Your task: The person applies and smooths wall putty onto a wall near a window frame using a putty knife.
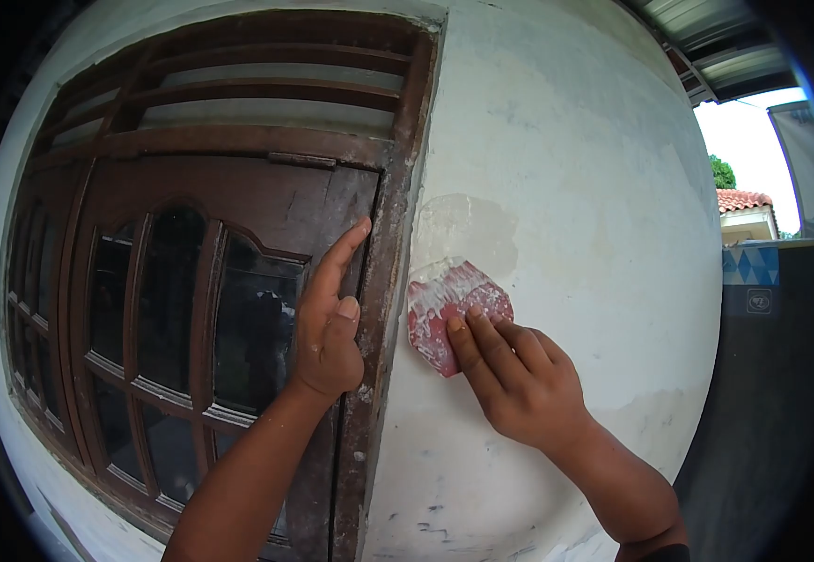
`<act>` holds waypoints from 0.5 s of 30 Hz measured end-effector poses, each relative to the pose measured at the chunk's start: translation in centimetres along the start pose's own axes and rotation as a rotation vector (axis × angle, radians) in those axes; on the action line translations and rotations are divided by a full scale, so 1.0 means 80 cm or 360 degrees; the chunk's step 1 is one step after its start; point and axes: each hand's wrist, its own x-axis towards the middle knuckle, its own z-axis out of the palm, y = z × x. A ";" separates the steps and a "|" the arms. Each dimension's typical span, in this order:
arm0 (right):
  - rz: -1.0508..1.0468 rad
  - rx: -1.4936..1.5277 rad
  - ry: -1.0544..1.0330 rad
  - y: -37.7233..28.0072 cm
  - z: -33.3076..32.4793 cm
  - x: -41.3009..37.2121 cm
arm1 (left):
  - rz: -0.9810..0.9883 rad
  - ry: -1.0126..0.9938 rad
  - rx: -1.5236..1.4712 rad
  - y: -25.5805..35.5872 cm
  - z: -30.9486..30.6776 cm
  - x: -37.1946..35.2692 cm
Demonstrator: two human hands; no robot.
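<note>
My right hand (528, 384) presses a flat red putty scraper (435, 323) against the white wall (603, 225), fingers spread over its face and the thumb out of sight behind it. White putty smears the scraper's upper part. Just above it, a damp-looking grey putty patch (468, 229) lies on the wall beside the frame. To the left, my left hand (330, 323) is held upright with its fingers stretched out and nothing in it, at the brown wooden door frame (390, 253).
Dark glass panes fill the brown wooden door (173, 300) on the left, with slats (276, 89) above. Dark marks (435, 525) dot the lower wall. At the right stand a dark grey surface (753, 403) and, farther off, a tiled roof (742, 199).
</note>
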 end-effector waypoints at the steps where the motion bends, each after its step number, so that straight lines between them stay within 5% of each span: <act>1: 0.0021 0.0019 0.0052 -0.001 -0.004 -0.001 | 0.0000 0.0001 0.0003 -0.001 -0.001 0.000; 8: 0.0061 -0.0228 0.0311 0.060 0.028 0.041 | 0.0005 0.0019 -0.0016 0.000 0.001 0.001; 15: -0.0054 -0.0049 0.0096 0.024 0.023 0.018 | -0.0004 0.0008 -0.0013 -0.002 0.000 0.000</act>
